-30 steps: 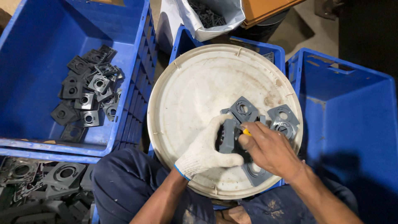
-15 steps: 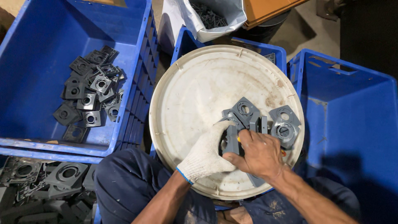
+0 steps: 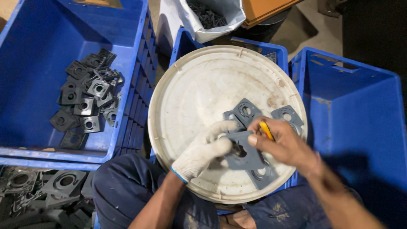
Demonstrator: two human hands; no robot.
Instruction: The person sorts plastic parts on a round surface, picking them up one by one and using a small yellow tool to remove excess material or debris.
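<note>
evidently steadied for trimming, the grey plate (image 3: 243,153) sits on the white lid (image 3: 199,97), gloved left hand (image 3: 203,150) gripping its edge, right hand (image 3: 282,144) closed around a yellow tool (image 3: 266,129).

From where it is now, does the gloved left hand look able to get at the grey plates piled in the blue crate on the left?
Probably yes. The left hand is busy steadying a grey plate on the white lid, but the blue crate is open-topped and its pile of plates lies uncovered beside the lid.

yellow tool (image 3: 266,129) mostly hidden, right hand (image 3: 288,146) blurred
</note>
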